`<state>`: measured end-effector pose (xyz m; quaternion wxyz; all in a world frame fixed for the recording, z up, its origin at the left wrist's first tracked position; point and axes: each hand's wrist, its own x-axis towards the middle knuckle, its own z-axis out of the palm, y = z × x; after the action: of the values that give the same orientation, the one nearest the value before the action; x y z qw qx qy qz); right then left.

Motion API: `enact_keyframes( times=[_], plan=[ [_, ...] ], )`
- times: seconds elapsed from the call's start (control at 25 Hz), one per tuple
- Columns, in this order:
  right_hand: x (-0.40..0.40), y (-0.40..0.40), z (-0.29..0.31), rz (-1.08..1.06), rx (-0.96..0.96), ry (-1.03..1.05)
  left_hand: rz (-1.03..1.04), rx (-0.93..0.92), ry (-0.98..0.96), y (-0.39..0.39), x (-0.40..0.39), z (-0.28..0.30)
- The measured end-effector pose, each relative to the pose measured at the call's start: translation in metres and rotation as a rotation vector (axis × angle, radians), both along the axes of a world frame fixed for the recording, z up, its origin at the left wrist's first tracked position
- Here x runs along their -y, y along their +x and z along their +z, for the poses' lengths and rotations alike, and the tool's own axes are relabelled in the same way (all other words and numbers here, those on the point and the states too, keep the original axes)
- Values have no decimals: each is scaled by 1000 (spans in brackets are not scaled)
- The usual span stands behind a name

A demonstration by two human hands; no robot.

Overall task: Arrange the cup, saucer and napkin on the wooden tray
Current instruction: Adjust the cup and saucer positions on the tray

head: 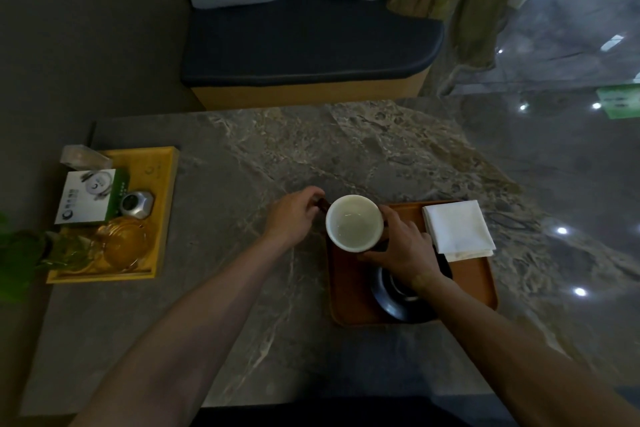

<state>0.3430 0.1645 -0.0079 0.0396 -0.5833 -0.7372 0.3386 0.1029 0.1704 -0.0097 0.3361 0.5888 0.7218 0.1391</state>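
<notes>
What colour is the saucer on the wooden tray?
Black and glossy; the saucer shows in the head view, partly hidden beneath the right hand.

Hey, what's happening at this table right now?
A person is setting up a tea service on the wooden tray. The right hand holds the white cup at the tray's far-left corner, while the left hand has a grip on the tray's edge there. The black saucer sits on the tray, still without the cup, and the folded white napkin lies at the far-right corner.
</notes>
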Motion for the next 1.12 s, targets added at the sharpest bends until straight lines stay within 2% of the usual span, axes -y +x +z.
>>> enact_keyframes(
  times=[0.24,0.52,0.92,1.12],
  plan=[
    [-2,1,-1,33,11,14,2,44,36,2,8,-2],
    [-11,3,1,66,-93,-61,-2,10,13,-1,9,0],
    [-4,-8,3,-8,-39,-28,-47,-30,-5,-9,19,1],
    [-10,-6,5,44,-42,-54,-50,1,-32,-15,22,1]
  ],
)
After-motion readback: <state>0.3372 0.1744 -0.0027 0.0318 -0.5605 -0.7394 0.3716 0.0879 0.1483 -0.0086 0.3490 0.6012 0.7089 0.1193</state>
